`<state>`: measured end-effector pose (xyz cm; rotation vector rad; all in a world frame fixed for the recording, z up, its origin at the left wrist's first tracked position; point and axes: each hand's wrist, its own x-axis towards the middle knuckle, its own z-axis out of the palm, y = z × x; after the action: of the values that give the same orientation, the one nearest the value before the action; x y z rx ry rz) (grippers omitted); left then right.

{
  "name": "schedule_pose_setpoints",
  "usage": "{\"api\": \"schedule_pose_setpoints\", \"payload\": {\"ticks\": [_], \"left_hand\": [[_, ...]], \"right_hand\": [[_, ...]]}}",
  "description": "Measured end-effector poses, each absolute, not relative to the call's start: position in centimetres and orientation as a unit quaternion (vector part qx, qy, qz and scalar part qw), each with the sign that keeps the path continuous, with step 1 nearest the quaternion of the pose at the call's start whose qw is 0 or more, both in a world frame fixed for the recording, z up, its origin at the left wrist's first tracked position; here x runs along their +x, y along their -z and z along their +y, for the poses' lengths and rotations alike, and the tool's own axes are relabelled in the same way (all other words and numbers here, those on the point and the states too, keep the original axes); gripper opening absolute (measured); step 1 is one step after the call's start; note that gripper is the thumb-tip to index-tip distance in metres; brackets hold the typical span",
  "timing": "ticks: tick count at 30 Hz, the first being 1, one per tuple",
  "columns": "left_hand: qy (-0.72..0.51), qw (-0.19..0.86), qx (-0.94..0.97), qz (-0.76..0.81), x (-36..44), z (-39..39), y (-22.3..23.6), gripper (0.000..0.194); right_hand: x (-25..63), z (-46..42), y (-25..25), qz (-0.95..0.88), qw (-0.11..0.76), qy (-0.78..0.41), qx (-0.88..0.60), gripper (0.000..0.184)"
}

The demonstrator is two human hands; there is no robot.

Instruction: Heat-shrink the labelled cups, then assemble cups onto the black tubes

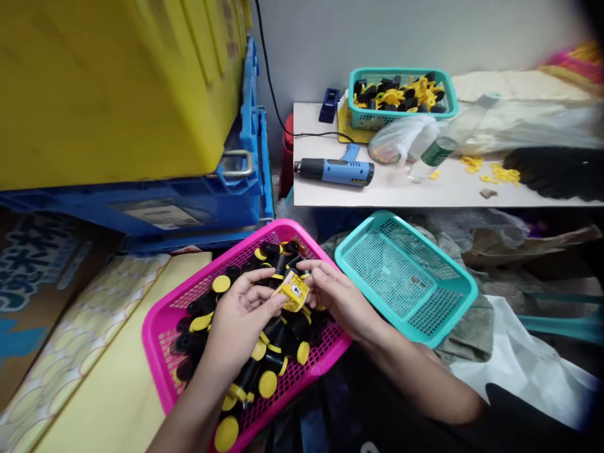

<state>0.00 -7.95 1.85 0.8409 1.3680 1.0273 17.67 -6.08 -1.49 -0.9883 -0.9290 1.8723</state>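
Over a pink basket (155, 324), I hold a small yellow printed label (295, 292) with a picture on it. My left hand (245, 308) pinches its left edge between thumb and fingers. At its right side, the fingers of my right hand (333, 292) are bent in and close on the edge; their tips are partly hidden. Beneath both hands, the pink basket holds many black cylindrical pieces with yellow round caps (268, 384). Whether another piece sits behind the label I cannot tell.
A turquoise basket (342, 251) stands right of the pink one. On the white table (330, 198) are a blue heat gun (346, 172), a plastic bottle (436, 154), yellow bits (504, 173) and another turquoise basket (401, 118) of black and yellow parts. Blue and yellow crates (189, 214) rise at left.
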Motion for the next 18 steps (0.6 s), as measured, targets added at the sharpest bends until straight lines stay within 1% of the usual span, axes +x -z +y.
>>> {"api": "schedule_pose_setpoints", "payload": {"ticks": [1, 2, 3, 4, 5, 6, 7, 8, 9, 10, 12, 14, 15, 16, 18], "left_hand": [[-0.453, 0.542, 0.374, 0.601, -0.3, -8.4, -1.8, 0.046], [-0.465, 0.492, 0.405, 0.615, -0.6, -8.9, -1.8, 0.04], [-0.474, 0.431, 0.452, 0.621, -0.8, -9.4, -1.8, 0.03], [-0.478, 0.362, 0.509, 0.617, -1.0, -9.9, -1.8, 0.02], [-0.478, 0.289, 0.57, 0.602, -1.2, -10.3, -1.8, 0.014], [-0.475, 0.219, 0.626, 0.579, -1.4, -10.7, -1.7, 0.015], [-0.469, 0.157, 0.671, 0.553, -1.6, -10.9, -1.6, 0.019], [-0.464, 0.106, 0.7, 0.532, -1.8, -11.2, -1.4, 0.022], [-0.459, 0.064, 0.718, 0.519, -2.0, -11.3, -1.2, 0.024], [-0.454, 0.035, 0.728, 0.513, -2.2, -11.3, -1.0, 0.024], [-0.445, 0.006, 0.735, 0.512, -2.6, -11.3, -0.6, 0.023], [-0.442, -0.002, 0.739, 0.508, -2.7, -11.2, -0.3, 0.023], [-0.441, 0.004, 0.742, 0.504, -2.7, -11.2, -0.3, 0.024], [-0.44, 0.02, 0.745, 0.501, -2.7, -11.3, -0.3, 0.024], [-0.448, 0.083, 0.732, 0.506, -2.7, -11.6, -0.4, 0.022]], "right_hand": [[17.4, -6.0, 1.6, -0.393, 0.393, -0.735, -0.387, 0.043], [17.1, -6.0, 1.7, -0.439, 0.392, -0.712, -0.384, 0.037], [16.9, -6.0, 1.6, -0.499, 0.403, -0.667, -0.379, 0.027], [16.7, -6.0, 1.5, -0.564, 0.428, -0.6, -0.373, 0.015], [16.6, -6.1, 1.3, -0.62, 0.457, -0.524, -0.362, 0.004], [16.6, -6.1, 1.2, -0.658, 0.483, -0.459, -0.351, 0.009], [16.6, -6.2, 1.0, -0.672, 0.501, -0.424, -0.343, 0.014], [16.7, -6.2, 0.9, -0.662, 0.514, -0.426, -0.342, 0.016], [16.8, -6.1, 0.8, -0.631, 0.517, -0.463, -0.347, 0.015], [16.8, -6.1, 0.8, -0.591, 0.506, -0.52, -0.352, 0.015], [16.8, -5.9, 0.8, -0.525, 0.45, -0.632, -0.349, 0.026], [16.5, -5.8, 0.8, -0.506, 0.375, -0.7, -0.336, 0.04], [16.2, -5.8, 0.8, -0.504, 0.345, -0.716, -0.338, 0.043], [15.9, -5.9, 0.8, -0.5, 0.329, -0.723, -0.344, 0.044], [15.4, -6.2, 0.7, -0.496, 0.329, -0.717, -0.362, 0.044]]}}
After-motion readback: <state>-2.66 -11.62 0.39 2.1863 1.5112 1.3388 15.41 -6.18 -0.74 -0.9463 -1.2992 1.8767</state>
